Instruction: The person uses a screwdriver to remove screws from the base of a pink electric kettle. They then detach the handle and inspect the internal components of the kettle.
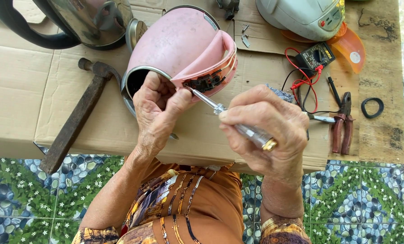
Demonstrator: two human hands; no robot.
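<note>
A pink electric kettle [175, 43] lies on its side on cardboard, its handle base open so dark parts show. My left hand [159, 110] grips the kettle's metal rim, with the thumb beside the open handle base. My right hand [267, 129] is closed around a screwdriver [229, 116] with a clear handle and a brass end. The metal tip of the screwdriver reaches into the opened handle base.
A hammer [78, 115] with a wooden handle lies at the left. A steel kettle [82, 20] stands at the back left, a white appliance [301, 13] at the back right. A multimeter [317, 55] with red and black leads, pliers [343, 124], a black rubber ring [372, 107] and loose screws [246, 38] lie to the right.
</note>
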